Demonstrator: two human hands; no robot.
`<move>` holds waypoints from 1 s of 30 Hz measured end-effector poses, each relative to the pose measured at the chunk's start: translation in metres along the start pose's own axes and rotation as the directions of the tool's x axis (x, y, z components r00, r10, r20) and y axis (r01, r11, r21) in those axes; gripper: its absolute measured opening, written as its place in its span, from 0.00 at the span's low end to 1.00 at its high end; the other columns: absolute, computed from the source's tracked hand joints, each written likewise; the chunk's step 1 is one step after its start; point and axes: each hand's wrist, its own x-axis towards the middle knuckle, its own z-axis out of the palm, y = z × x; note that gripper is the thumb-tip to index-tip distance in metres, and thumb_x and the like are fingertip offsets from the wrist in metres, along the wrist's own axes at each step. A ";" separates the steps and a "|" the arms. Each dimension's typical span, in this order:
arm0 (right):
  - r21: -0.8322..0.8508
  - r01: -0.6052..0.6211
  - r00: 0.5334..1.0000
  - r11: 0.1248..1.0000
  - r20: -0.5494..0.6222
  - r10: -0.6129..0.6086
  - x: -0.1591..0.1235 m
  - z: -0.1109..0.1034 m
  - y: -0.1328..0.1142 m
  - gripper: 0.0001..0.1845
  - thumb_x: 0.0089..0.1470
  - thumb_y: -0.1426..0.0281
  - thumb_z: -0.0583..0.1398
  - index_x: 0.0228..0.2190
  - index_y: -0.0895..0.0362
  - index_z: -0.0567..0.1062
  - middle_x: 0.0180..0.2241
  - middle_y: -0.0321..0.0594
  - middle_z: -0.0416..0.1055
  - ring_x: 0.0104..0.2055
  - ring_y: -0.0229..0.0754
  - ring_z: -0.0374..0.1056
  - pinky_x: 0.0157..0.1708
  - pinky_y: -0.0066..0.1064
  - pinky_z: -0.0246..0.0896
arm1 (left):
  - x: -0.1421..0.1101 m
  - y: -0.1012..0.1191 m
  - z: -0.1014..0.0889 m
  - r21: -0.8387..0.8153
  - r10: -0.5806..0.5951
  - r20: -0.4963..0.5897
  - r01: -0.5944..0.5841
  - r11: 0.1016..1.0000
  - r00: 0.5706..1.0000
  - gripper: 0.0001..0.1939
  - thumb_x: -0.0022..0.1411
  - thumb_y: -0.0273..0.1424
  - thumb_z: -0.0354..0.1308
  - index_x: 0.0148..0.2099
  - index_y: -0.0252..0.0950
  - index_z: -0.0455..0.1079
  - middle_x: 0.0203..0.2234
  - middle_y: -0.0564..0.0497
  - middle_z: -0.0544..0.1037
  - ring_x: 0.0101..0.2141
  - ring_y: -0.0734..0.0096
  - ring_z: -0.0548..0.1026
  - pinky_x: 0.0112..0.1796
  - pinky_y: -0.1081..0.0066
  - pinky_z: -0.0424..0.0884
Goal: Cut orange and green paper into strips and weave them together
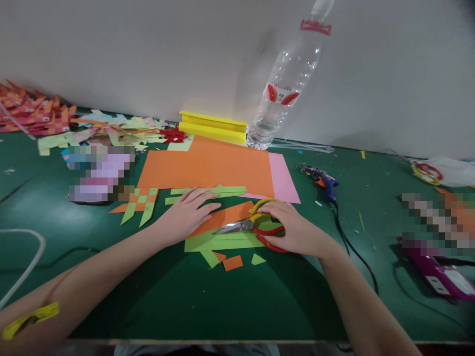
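Note:
In the middle of the table, my right hand (291,225) grips a pair of scissors (237,227) by its yellow and red handles. The blades point left and look closed, lying over an orange paper piece (222,216) and a light green paper piece (211,243). My left hand (191,212) rests with fingers stretched out over the left end of the orange piece and beside light green paper strips (230,190); its palm side is hidden. A woven orange and green paper piece (143,200) lies left of it. Small offcuts (232,263) sit below the blades.
Large orange (222,163) and pink (284,173) sheets lie behind my hands. A water bottle (280,94) leans on the wall beside folded yellow paper (213,127). A blue glue gun (322,180) trails its cable at right, near a purple power strip (441,277). Scraps (111,128) lie back left.

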 end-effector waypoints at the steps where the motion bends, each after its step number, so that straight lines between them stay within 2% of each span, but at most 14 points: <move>1: -0.005 -0.002 1.000 1.000 0.002 0.002 0.000 0.000 -0.001 0.20 0.51 0.63 0.61 0.47 0.53 0.69 0.51 0.46 0.69 0.57 0.51 0.62 0.54 0.48 0.59 | 0.000 0.000 0.000 -0.007 0.014 -0.006 -0.014 1.000 1.000 0.16 0.72 0.32 0.44 0.57 0.37 0.65 0.57 0.45 0.66 0.62 0.59 0.56 0.60 0.54 0.54; 5: -0.030 -0.004 1.000 1.000 -0.015 0.004 0.000 0.002 -0.006 0.21 0.50 0.63 0.62 0.46 0.51 0.69 0.50 0.44 0.70 0.58 0.53 0.61 0.54 0.49 0.58 | 0.002 -0.001 -0.001 -0.054 0.072 -0.002 -0.072 0.996 0.997 0.16 0.70 0.24 0.45 0.55 0.39 0.66 0.59 0.46 0.65 0.62 0.59 0.55 0.59 0.54 0.55; 11: -0.060 0.015 1.000 0.998 0.006 -0.015 0.003 0.007 -0.010 0.24 0.49 0.63 0.63 0.48 0.51 0.67 0.51 0.45 0.69 0.58 0.54 0.60 0.55 0.51 0.56 | 0.002 -0.003 -0.001 -0.130 0.074 0.045 -0.068 0.989 0.996 0.24 0.64 0.16 0.47 0.57 0.43 0.67 0.60 0.46 0.63 0.63 0.57 0.54 0.58 0.54 0.57; 16: -0.073 0.032 0.999 0.997 0.010 -0.032 0.003 0.006 -0.008 0.24 0.53 0.60 0.61 0.50 0.50 0.66 0.52 0.44 0.69 0.56 0.54 0.62 0.54 0.52 0.56 | 0.002 -0.004 0.001 -0.135 0.057 0.055 -0.049 0.990 0.997 0.27 0.64 0.16 0.47 0.58 0.47 0.65 0.62 0.49 0.60 0.63 0.57 0.53 0.59 0.52 0.55; 23: -0.094 0.025 1.000 0.995 -0.012 -0.026 0.002 0.006 -0.011 0.23 0.53 0.61 0.61 0.51 0.51 0.67 0.51 0.45 0.70 0.55 0.54 0.63 0.53 0.53 0.57 | 0.002 -0.005 0.002 -0.137 0.044 0.080 -0.033 0.990 0.996 0.28 0.63 0.15 0.50 0.59 0.48 0.65 0.62 0.47 0.59 0.64 0.54 0.51 0.59 0.51 0.54; 30: -0.101 0.034 0.999 0.994 0.001 -0.034 0.005 0.009 -0.014 0.24 0.54 0.63 0.60 0.52 0.49 0.67 0.52 0.44 0.70 0.56 0.55 0.63 0.53 0.54 0.58 | 0.001 -0.005 0.003 -0.135 0.036 0.064 -0.027 0.990 0.997 0.28 0.64 0.16 0.48 0.59 0.51 0.65 0.63 0.51 0.58 0.64 0.56 0.51 0.58 0.51 0.56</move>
